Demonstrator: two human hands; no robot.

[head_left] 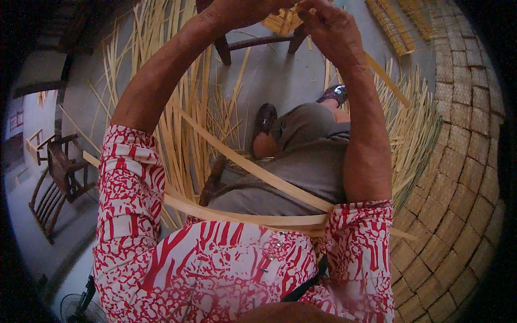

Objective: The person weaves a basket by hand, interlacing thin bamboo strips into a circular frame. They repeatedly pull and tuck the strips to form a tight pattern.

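Both my arms stretch forward to the top edge of the head view. My left hand [245, 9] is partly cut off there, so its fingertips do not show. Bent and pinched together, the fingers of my right hand [333, 35] close on something too small to make out. Between and just below the hands is a yellowish woven piece [283, 22], by a dark wooden stool [256, 42]. A pale flat strip [389, 79], like split bamboo, slants out from behind my right wrist. Two longer strips [242, 156] cross over my lap, reaching my right sleeve.
Loose pale strips [188, 124] lie in a heap on the left floor, and another heap [414, 134] is on the right. Stacked woven pieces [458, 156] line the right side. Woven rolls [392, 27] lie at the upper right. A wooden chair [64, 167] and a fan [81, 307] are left.
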